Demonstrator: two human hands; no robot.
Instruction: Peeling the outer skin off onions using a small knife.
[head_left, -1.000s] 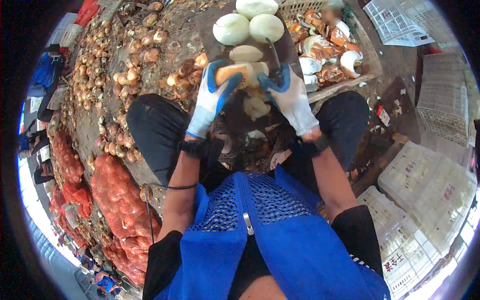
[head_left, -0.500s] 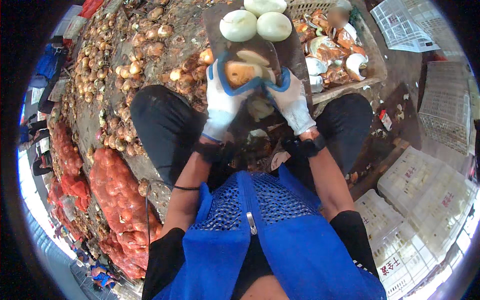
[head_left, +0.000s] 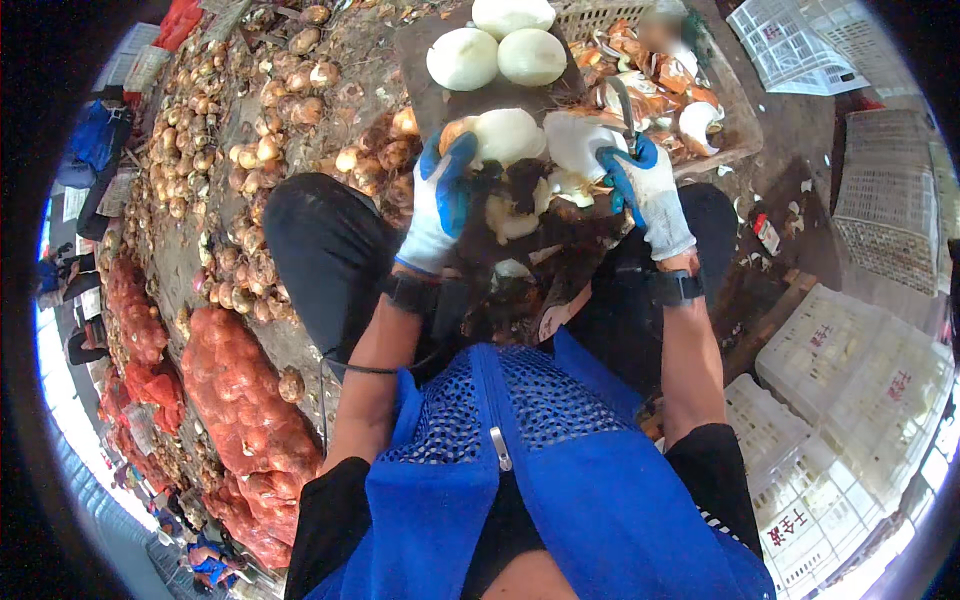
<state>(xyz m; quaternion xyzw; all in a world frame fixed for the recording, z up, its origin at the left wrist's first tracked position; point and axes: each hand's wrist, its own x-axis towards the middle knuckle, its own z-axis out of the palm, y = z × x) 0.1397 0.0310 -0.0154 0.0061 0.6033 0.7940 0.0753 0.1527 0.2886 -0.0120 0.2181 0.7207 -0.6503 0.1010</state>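
Observation:
My left hand [head_left: 440, 200], in a blue and white glove, grips a partly peeled onion [head_left: 500, 135] that is pale with a strip of brown skin at its left. My right hand [head_left: 645, 190], gloved the same way, is closed on a small knife [head_left: 622, 105] whose blade points up just right of the onion. A pale piece of peel [head_left: 575, 145] lies against the right glove. Both hands are above my knees, over a heap of brown skins [head_left: 545, 250]. Three peeled white onions [head_left: 500, 50] rest on a dark board [head_left: 420, 100] beyond the hands.
A pile of unpeeled brown onions [head_left: 215, 180] covers the ground to the left. Red mesh sacks of onions [head_left: 235, 400] lie lower left. A crate of onion skins [head_left: 670, 80] stands upper right. White plastic crates [head_left: 850, 400] are stacked at the right.
The brown skin is mostly gone from the onion, which now shows pale. My hands have drawn slightly apart and the knife has lifted to the onion's right.

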